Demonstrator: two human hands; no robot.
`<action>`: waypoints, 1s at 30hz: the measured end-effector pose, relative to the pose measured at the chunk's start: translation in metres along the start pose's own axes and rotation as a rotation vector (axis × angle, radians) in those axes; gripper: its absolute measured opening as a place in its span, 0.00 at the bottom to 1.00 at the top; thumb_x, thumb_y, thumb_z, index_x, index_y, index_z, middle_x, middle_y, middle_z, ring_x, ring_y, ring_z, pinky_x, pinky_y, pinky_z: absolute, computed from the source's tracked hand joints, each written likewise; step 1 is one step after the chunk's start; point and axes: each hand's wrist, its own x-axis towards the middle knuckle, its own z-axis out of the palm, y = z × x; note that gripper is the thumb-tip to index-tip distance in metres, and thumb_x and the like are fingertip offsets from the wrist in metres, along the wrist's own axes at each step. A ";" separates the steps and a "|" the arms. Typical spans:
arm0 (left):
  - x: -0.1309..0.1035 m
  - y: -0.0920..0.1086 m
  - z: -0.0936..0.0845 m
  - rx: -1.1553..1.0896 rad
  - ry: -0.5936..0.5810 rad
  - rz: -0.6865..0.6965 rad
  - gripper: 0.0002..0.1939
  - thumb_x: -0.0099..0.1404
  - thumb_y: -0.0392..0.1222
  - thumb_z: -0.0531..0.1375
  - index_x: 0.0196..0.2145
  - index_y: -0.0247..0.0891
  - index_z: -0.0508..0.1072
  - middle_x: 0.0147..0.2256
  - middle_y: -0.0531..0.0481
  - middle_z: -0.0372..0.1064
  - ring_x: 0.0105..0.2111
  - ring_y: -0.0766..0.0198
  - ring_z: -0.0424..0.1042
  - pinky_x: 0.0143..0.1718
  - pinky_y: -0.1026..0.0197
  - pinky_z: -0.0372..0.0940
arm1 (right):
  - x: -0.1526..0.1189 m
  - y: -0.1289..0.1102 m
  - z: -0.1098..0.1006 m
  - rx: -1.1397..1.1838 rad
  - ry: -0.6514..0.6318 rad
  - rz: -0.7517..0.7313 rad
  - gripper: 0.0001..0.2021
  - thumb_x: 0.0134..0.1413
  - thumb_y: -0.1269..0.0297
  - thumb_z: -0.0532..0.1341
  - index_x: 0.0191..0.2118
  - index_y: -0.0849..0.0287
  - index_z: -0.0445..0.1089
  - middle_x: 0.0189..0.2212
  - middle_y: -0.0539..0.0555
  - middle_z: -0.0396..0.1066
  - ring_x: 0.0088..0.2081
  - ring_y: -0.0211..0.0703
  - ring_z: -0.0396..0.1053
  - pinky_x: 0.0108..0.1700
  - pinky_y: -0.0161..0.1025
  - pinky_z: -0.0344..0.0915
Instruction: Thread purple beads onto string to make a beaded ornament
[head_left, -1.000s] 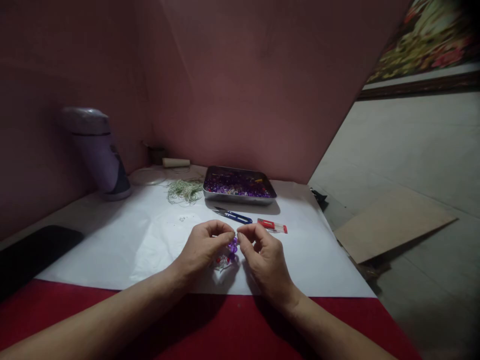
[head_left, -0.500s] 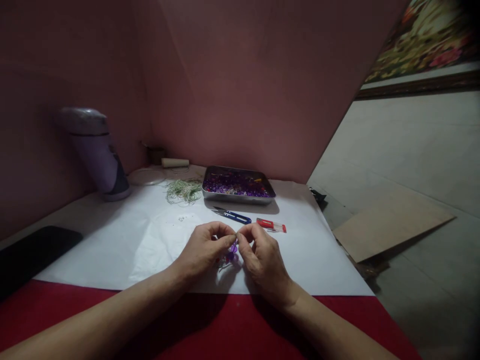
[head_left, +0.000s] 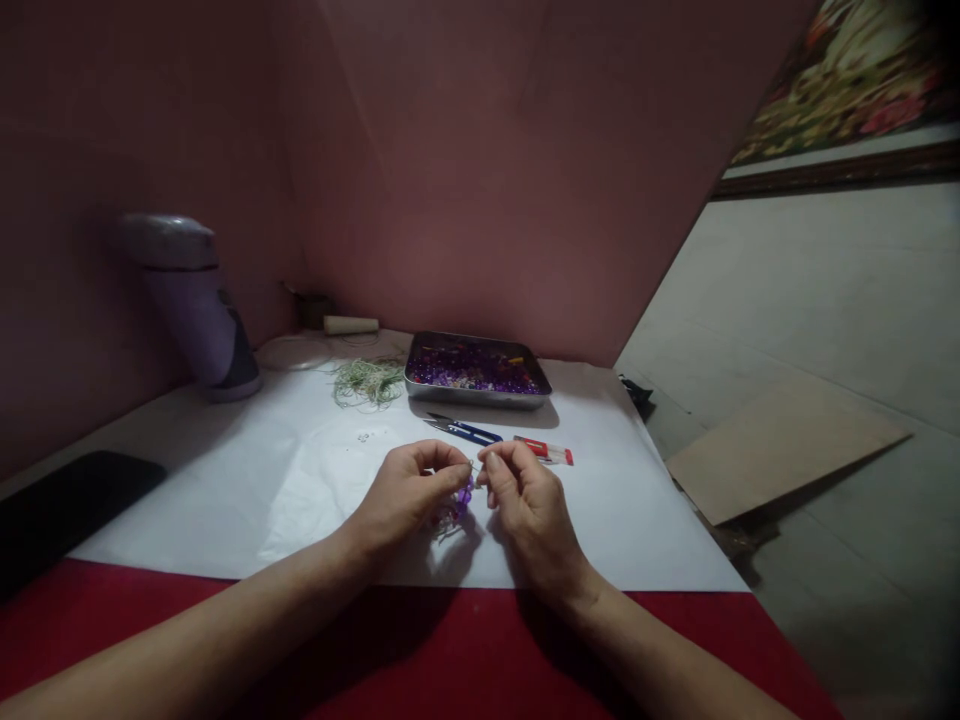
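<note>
A small cluster of purple beads (head_left: 463, 494), with some red and clear ones, hangs below the fingertips of my left hand (head_left: 411, 490). The thumb and forefinger of that hand are pinched at its top. Just to the right, my right hand (head_left: 529, 500) has thumb and forefinger pressed together; a thin cord seems to run between the two pinches, though what the right one holds is too small to make out. Beyond the hands lie blue thread snips (head_left: 472, 432) and a small red-and-clear case (head_left: 546, 451).
A metal tray (head_left: 480, 398) of mostly purple beads stands at the back, beside a tangle of green thread (head_left: 367, 382). On the left are a purple tumbler (head_left: 199, 310) and a black phone-like slab (head_left: 82, 510). White paper (head_left: 637, 520) covers the red table (head_left: 480, 660).
My right hand's fingertips have drawn slightly up and away from my left hand's, so a small gap now shows between them. My left hand stays nearly still.
</note>
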 end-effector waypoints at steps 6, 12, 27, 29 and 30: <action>0.001 0.001 -0.002 -0.076 0.055 0.004 0.09 0.52 0.41 0.63 0.27 0.33 0.70 0.23 0.53 0.66 0.21 0.71 0.63 0.23 0.67 0.57 | -0.001 0.002 0.002 0.159 -0.064 0.161 0.13 0.58 0.56 0.53 0.30 0.60 0.66 0.23 0.49 0.66 0.21 0.35 0.61 0.22 0.32 0.60; -0.001 0.005 0.000 -0.042 0.050 -0.011 0.09 0.50 0.41 0.64 0.26 0.33 0.70 0.22 0.52 0.68 0.21 0.69 0.65 0.24 0.66 0.58 | -0.001 0.000 0.002 0.078 -0.022 0.046 0.08 0.54 0.62 0.57 0.29 0.60 0.66 0.24 0.49 0.67 0.26 0.37 0.64 0.30 0.33 0.62; -0.002 0.007 0.003 -0.036 0.041 -0.008 0.05 0.49 0.37 0.61 0.24 0.34 0.69 0.21 0.53 0.66 0.20 0.69 0.63 0.23 0.66 0.57 | -0.002 -0.003 0.003 0.007 -0.003 -0.016 0.06 0.54 0.67 0.56 0.27 0.59 0.64 0.22 0.47 0.64 0.24 0.35 0.61 0.27 0.31 0.59; -0.002 0.006 0.003 -0.036 0.048 -0.009 0.05 0.49 0.37 0.62 0.24 0.34 0.69 0.21 0.53 0.66 0.20 0.69 0.63 0.23 0.66 0.57 | -0.002 -0.004 0.002 0.006 0.004 -0.023 0.06 0.53 0.67 0.56 0.27 0.59 0.64 0.22 0.47 0.64 0.24 0.35 0.61 0.26 0.31 0.59; -0.001 0.006 0.002 -0.038 0.051 -0.011 0.05 0.49 0.37 0.62 0.24 0.34 0.69 0.21 0.53 0.67 0.20 0.69 0.64 0.23 0.66 0.57 | -0.002 -0.005 0.002 0.003 0.005 -0.031 0.06 0.53 0.67 0.56 0.26 0.59 0.64 0.22 0.47 0.64 0.24 0.35 0.61 0.26 0.31 0.59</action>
